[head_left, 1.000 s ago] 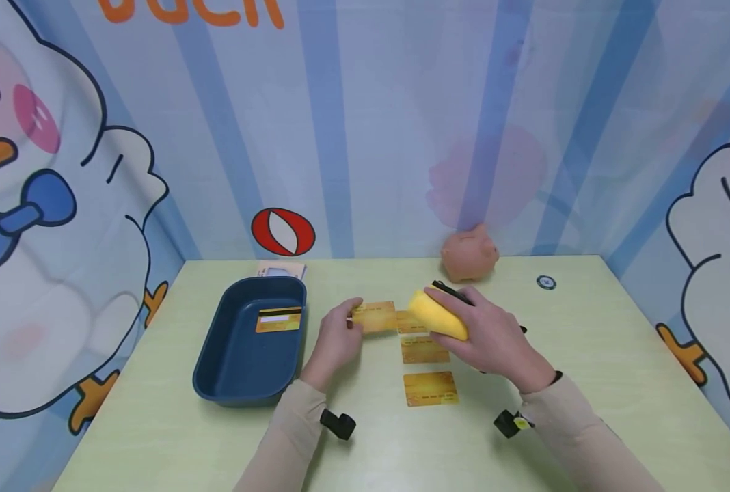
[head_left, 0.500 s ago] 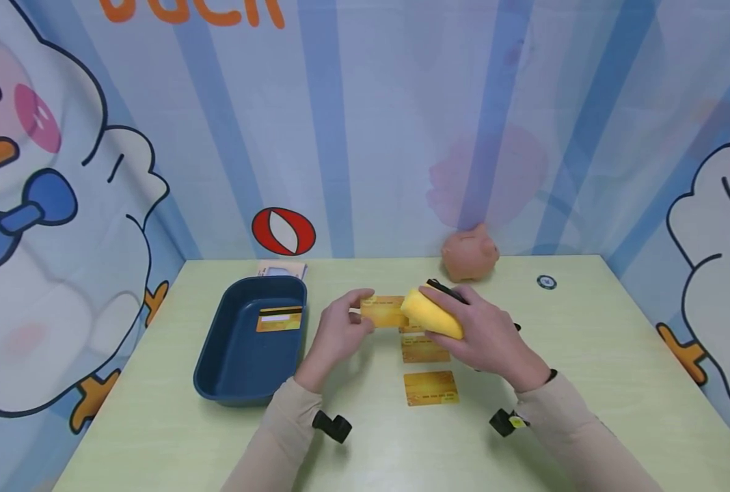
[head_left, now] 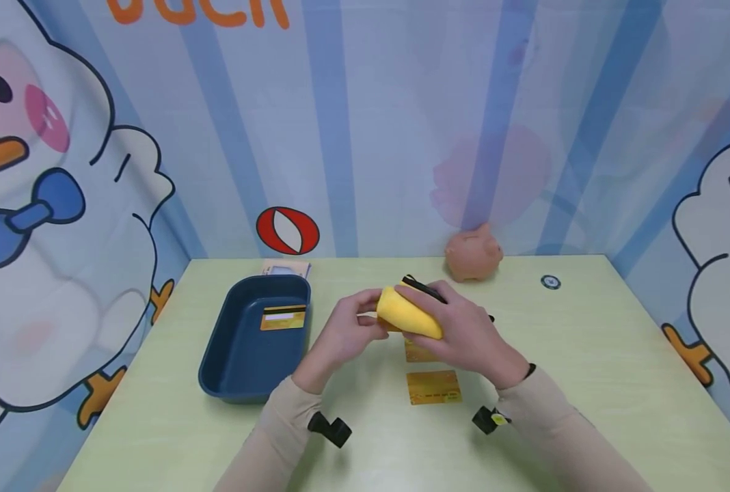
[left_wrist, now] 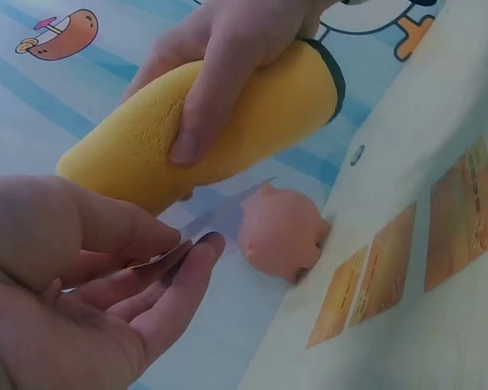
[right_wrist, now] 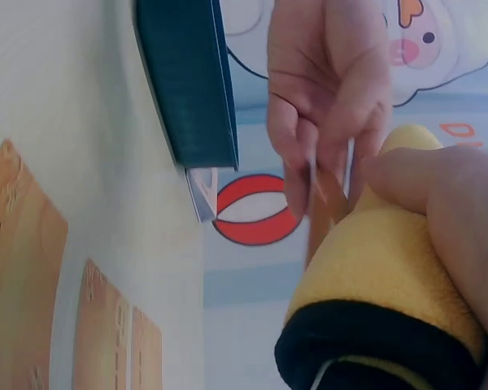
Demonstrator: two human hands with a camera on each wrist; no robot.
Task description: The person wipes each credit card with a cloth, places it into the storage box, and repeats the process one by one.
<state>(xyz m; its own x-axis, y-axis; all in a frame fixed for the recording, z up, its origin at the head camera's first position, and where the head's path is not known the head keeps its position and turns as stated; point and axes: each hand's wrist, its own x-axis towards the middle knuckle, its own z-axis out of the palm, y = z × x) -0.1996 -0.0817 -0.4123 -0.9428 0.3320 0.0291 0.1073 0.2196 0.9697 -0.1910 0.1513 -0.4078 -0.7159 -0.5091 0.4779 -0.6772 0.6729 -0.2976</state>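
Observation:
My left hand [head_left: 346, 326] pinches a gold bank card [right_wrist: 332, 195] by its edge, held up above the table. In the head view that card is mostly hidden behind a fuzzy yellow roll with a black edge [head_left: 407, 314], which my right hand [head_left: 463, 335] grips. The roll overlaps the card in the right wrist view, close to my left fingertips. Below my hands, several gold cards lie face up in a column, the nearest card [head_left: 435, 387] fully visible and the middle card [head_left: 419, 352] partly covered. The left wrist view shows the farthest card [left_wrist: 339, 292].
To the left stands a dark blue tray [head_left: 208, 362] with a striped card [head_left: 283, 318] inside. Folded paper [head_left: 286, 268] lies behind it. A pink piggy bank [head_left: 472, 254] and a round chip [head_left: 550, 281] are at the back right, before a printed curtain.
My left hand has lifted the card from the table level and drawn it nearer the roll. My right hand has moved left with the yellow roll, which now covers the card.

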